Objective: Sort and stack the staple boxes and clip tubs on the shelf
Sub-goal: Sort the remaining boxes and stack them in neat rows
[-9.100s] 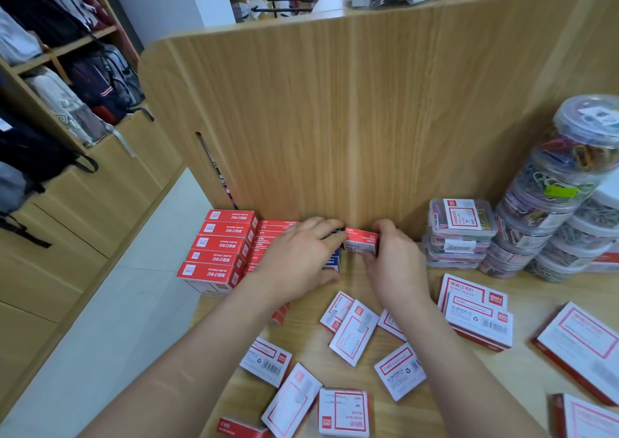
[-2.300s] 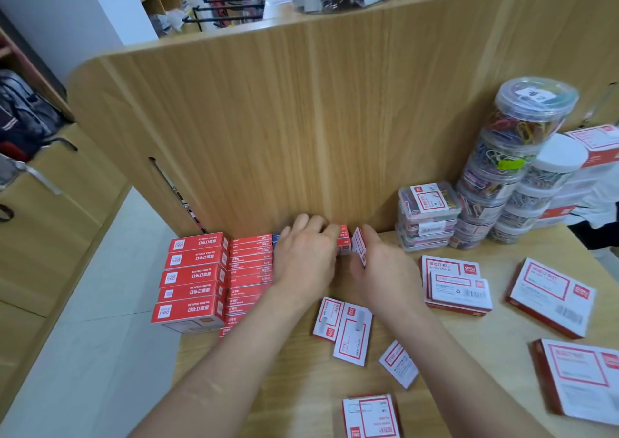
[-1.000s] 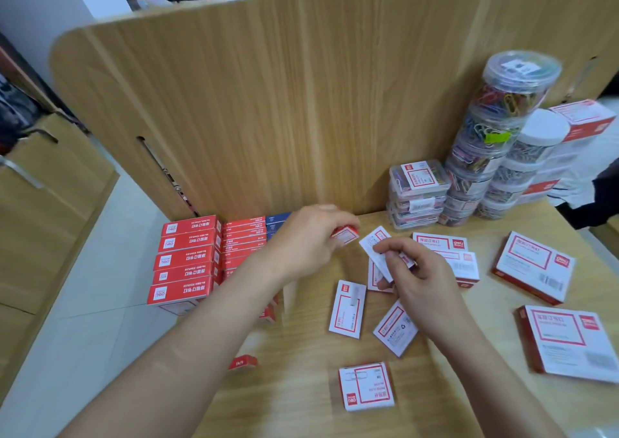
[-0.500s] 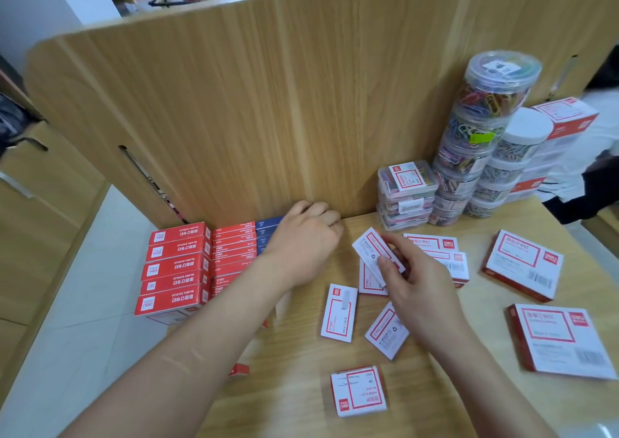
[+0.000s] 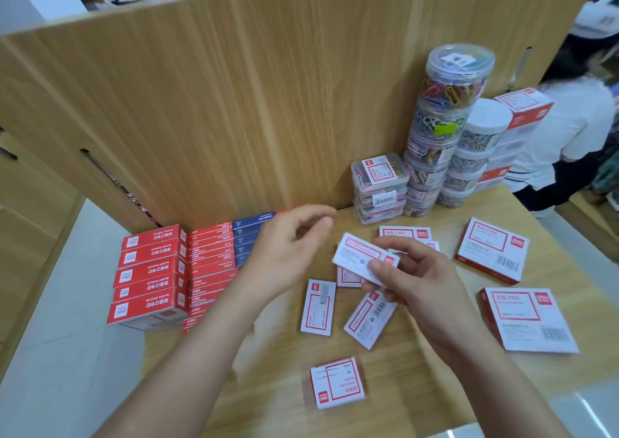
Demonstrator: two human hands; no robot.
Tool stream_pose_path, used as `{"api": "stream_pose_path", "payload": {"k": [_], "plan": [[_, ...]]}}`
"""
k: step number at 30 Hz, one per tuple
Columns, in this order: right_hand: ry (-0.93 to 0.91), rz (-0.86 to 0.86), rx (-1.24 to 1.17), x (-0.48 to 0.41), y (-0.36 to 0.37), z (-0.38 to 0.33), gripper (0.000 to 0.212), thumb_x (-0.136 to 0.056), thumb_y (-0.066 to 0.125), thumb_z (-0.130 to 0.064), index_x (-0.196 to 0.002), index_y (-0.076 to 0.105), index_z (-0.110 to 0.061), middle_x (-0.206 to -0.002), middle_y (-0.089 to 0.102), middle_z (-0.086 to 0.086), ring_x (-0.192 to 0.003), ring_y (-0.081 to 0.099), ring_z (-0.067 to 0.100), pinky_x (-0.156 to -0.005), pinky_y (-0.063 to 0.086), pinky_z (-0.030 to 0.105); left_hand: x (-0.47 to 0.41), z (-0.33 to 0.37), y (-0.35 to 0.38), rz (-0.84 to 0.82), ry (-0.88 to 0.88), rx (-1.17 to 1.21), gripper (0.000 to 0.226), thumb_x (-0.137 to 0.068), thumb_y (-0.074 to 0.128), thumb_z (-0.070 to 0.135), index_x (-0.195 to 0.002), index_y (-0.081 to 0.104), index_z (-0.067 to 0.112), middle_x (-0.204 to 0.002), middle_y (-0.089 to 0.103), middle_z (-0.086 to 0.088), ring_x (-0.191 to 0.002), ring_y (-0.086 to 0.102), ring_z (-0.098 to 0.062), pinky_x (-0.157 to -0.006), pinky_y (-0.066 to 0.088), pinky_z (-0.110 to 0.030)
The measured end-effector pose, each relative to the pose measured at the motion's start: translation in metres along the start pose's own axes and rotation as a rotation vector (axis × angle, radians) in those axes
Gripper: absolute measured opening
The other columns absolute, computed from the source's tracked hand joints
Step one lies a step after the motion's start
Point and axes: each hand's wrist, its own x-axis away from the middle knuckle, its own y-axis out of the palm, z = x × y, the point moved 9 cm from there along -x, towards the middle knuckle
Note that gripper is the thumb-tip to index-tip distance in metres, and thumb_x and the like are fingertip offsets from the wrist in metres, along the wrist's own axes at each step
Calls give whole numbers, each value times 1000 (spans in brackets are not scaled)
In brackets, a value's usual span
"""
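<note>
Far left: red staple boxes (image 5: 150, 270) stacked neatly right at the shelf (image 5: 395, 380) edge, with thinner red ones and blue boxes (image 5: 253, 233) beside them. Left hand (image 5: 288, 253): loosely open, nothing in it, just above the blue ones. Right hand (image 5: 412, 280): pinching a small white box (image 5: 365, 256), lifted over the loose boxes (image 5: 318, 307). Risky bits, probably: shoving it in and knocking that edge stack off, or an elbow into the tall clip tubs (image 5: 445, 119) further right. Readable stuff: "deli" logo upside down on the red fronts, Chinese print, a barcode.

Head-worn view, angled forward and down, close above wooden shelf (image 5: 418, 364)
</note>
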Motion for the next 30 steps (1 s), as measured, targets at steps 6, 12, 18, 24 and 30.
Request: {"api": "stream_pose_path", "payload": {"k": [6,12,18,24,30], "plan": [[-138,-86,231,4,7,-11,18,-85,68,-12,-102,67,-18,-72,67,0,-58,58,7,-56,42,16,42,-3,2,15,-175,231,26,-83,71,6,-99,70,27,-85,73,3,-73,66,-20,-65,56,-35],[-394,-504,1323,27,17,17,65,-74,68,-26,-134,47,-41,-138,41,-20,-123,35,9,-102,28,18,106,15,-40,312,260,-448,9,-83,71,18,-91,73,23,-84,69,17,-76,60,-2,-70,47,-20],[-440,-511,1485,26,27,28,44,-77,64,-33,-121,58,-30,-114,51,-6,-107,46,20,-94,43,34,142,-18,-15,250,429,-645,14,-78,71,9,-91,73,13,-94,66,2,-88,58,-17,-83,44,-20],[-363,-307,1168,31,12,4,41,-75,77,-29,-110,55,-29,-104,57,-11,-93,53,4,-78,39,13,155,-48,-6,190,312,-596,7,-79,62,24,-84,63,19,-106,61,1,-97,55,-17,-85,39,-18],[-325,-198,935,38,23,-4,41,-70,81,-23,-103,60,-34,-97,63,-20,-92,58,-4,-76,45,11,142,-40,-6,182,248,-620,20,-87,52,30,-88,67,17,-101,66,5,-89,59,-19,-75,48,-30]]}}
